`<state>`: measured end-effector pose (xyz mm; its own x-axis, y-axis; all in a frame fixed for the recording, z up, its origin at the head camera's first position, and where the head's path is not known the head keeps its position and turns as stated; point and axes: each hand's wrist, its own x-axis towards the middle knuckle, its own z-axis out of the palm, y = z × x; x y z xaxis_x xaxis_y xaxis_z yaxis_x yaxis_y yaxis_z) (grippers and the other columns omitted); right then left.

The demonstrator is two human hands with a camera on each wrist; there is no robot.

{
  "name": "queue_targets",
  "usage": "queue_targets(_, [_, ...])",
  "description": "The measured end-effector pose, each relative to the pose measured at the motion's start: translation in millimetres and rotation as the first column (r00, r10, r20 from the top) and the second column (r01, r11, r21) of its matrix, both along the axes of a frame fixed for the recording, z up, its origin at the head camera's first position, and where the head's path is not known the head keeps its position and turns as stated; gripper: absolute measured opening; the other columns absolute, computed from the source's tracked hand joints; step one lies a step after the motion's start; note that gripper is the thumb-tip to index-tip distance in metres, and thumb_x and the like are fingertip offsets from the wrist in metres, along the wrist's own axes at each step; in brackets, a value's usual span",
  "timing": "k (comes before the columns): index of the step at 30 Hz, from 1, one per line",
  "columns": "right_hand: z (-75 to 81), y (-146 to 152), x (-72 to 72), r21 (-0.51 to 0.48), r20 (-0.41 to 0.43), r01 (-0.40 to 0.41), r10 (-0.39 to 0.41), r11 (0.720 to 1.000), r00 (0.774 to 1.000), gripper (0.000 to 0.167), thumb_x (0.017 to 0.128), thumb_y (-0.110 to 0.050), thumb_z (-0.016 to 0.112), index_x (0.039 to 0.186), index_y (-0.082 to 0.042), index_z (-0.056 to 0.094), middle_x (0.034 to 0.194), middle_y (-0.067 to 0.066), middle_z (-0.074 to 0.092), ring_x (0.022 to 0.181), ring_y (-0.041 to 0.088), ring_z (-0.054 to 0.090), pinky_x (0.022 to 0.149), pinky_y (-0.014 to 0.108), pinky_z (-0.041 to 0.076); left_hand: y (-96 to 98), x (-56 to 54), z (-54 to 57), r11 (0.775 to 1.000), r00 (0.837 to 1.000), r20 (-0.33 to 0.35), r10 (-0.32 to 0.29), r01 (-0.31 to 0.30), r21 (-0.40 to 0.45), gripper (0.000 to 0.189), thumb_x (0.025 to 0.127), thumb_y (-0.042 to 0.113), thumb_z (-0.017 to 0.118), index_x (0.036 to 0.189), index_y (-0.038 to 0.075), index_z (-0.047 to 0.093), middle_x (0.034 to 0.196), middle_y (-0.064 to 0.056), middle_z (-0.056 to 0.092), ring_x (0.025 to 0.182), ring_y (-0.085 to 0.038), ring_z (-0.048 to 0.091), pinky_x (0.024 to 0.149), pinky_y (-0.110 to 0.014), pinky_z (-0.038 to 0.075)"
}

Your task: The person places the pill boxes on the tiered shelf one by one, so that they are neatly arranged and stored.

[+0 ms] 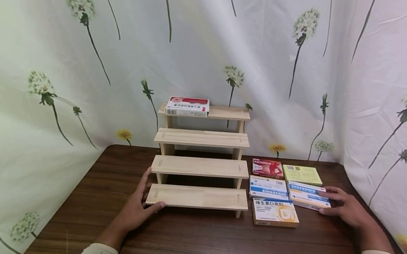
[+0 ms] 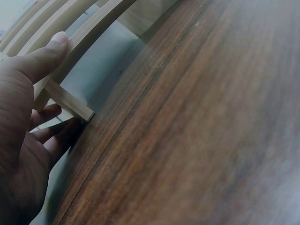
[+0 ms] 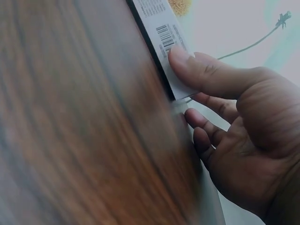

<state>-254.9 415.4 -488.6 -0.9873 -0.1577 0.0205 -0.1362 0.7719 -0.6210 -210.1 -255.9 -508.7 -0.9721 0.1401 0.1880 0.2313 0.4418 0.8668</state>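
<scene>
A wooden four-step display rack (image 1: 202,166) stands on the table. My left hand (image 1: 139,209) grips the left end of its lowest step, thumb on the front edge. In the left wrist view, that thumb lies against the step (image 2: 86,44), with the other fingers round the side. My right hand (image 1: 346,208) pinches the right end of a blue-and-white medicine box (image 1: 307,195). The right wrist view shows the thumb on the box's barcoded side (image 3: 164,42); the box's far side is hidden. A red-and-white medicine box (image 1: 188,106) lies on the top step, at its left.
Beside the rack lie a red box (image 1: 267,168), a yellow-green box (image 1: 302,174), another blue-and-white box (image 1: 268,188) and a white-and-orange vitamin D box (image 1: 275,213). The dark wooden table (image 1: 202,248) meets flower-printed cloth (image 1: 199,48) at its back and sides.
</scene>
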Motion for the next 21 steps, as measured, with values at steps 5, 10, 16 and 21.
queue_targets(5, [-0.6, 3.5, 2.3, -0.006, -0.004, 0.001, -0.001, 1.000, 1.000, 0.067, 0.087, -0.023, 0.093, 0.145, 0.001, 0.068, 0.156, 0.035, 0.045, 0.136, 0.054, 0.046, 0.104, 0.057, 0.037, 0.2, -0.1, -0.1, 1.000, 1.000, -0.005, -0.003, 0.003, 0.001, 0.117, 0.098, 0.025, 0.085, 0.175, 0.046, -0.001, 0.165, -0.028, 0.046, 0.141, -0.049, 0.061, 0.106, -0.055, 0.057])
queue_targets(10, [-0.6, 7.9, 5.2, -0.035, -0.009, 0.008, -0.009, 0.999, 1.000, 0.066, 0.091, -0.024, 0.090, 0.147, 0.001, 0.066, 0.157, 0.033, 0.046, 0.136, 0.049, 0.047, 0.096, 0.029, 0.035, -0.3, -0.4, -0.9, 1.000, 1.000, -0.009, -0.008, 0.008, 0.005, 0.117, 0.099, 0.024, 0.085, 0.175, 0.045, -0.001, 0.165, -0.029, 0.045, 0.142, -0.050, 0.061, 0.106, -0.054, 0.057])
queue_targets(16, [2.9, 7.8, 7.6, -0.111, 0.018, 0.031, -0.029, 0.993, 0.999, 0.067, 0.095, -0.026, 0.087, 0.151, 0.001, 0.061, 0.161, 0.031, 0.041, 0.136, 0.044, 0.045, 0.093, 0.021, 0.032, -0.8, -0.4, -1.7, 1.000, 1.000, -0.008, -0.007, 0.007, 0.005, 0.117, 0.099, 0.024, 0.085, 0.175, 0.045, -0.002, 0.166, -0.030, 0.043, 0.142, -0.051, 0.060, 0.105, -0.055, 0.057])
queue_targets(21, [4.6, 6.6, 9.1, -0.115, -0.011, 0.033, -0.035, 0.993, 0.999, 0.063, 0.097, -0.026, 0.085, 0.150, 0.000, 0.063, 0.160, 0.027, 0.042, 0.129, 0.021, 0.046, 0.094, 0.022, 0.033, -0.7, -0.3, -1.4, 1.000, 1.000, -0.003, -0.005, 0.005, 0.003, 0.117, 0.099, 0.025, 0.085, 0.175, 0.045, -0.002, 0.166, -0.030, 0.043, 0.142, -0.051, 0.060, 0.106, -0.055, 0.057])
